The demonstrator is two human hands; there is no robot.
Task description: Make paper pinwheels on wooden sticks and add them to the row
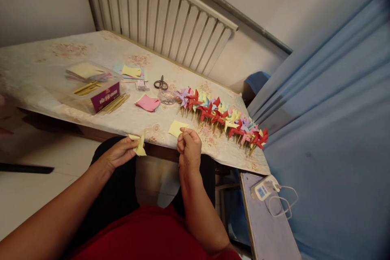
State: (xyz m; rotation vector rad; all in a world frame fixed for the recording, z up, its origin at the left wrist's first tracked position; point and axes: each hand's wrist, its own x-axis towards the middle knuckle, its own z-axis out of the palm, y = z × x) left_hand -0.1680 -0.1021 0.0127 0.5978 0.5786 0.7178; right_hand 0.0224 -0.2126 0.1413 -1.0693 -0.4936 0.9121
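My left hand (123, 151) pinches a folded yellow paper pinwheel (140, 146) just off the table's front edge. A little to the right, my right hand (189, 146) is closed, thumb against the fingers; whatever it pinches is too small to make out. Beyond its fingertips lies a flat yellow paper square (176, 128) on the table. Finished paper pinwheels (219, 117) in red, yellow, purple and other colours stand in rows on thin sticks to the right. Pink paper squares (148, 103) are stacked farther back, near a clear dish of small shiny pieces (167, 97).
The table has a floral cloth (39, 73). On it are a clear plastic box (76, 99) with paper and sticks, loose wooden sticks (116, 104), scissors (161, 83) and more coloured paper (131, 72). A white power strip (264, 189) lies on a bench (269, 231) at right.
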